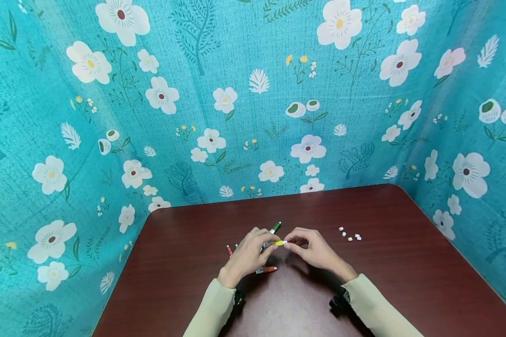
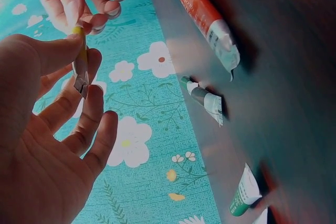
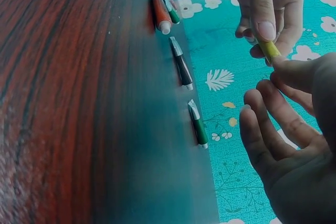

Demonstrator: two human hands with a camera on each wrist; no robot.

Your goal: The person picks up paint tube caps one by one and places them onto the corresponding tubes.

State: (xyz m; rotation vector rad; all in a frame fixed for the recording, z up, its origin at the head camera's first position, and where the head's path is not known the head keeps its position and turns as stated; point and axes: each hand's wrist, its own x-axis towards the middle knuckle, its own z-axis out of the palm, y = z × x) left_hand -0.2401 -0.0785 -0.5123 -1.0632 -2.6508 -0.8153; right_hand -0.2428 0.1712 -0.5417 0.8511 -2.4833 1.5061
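Above the table, my left hand [image 1: 248,252] pinches a small yellow paint tube [image 1: 279,243] between thumb and fingers. The tube's crimped silver end [image 2: 81,85] points back toward the left palm. My right hand [image 1: 314,245] meets it at the other end, thumb and forefinger pinching the small white cap [image 1: 285,242]. In the right wrist view the right thumb and fingertips mostly hide the cap, and the yellow body [image 3: 270,50] runs up into the left fingers. The other fingers of both hands are loosely spread, away from the tube.
Around the left hand, on the dark red table [image 1: 185,281], lie an orange-red tube [image 1: 270,269], a green tube [image 1: 277,226], a red tube [image 1: 229,250] and a dark tube [image 3: 181,65]. Several small white caps [image 1: 350,238] are scattered right of the right hand. A flowered teal cloth [image 1: 244,117] hangs behind.
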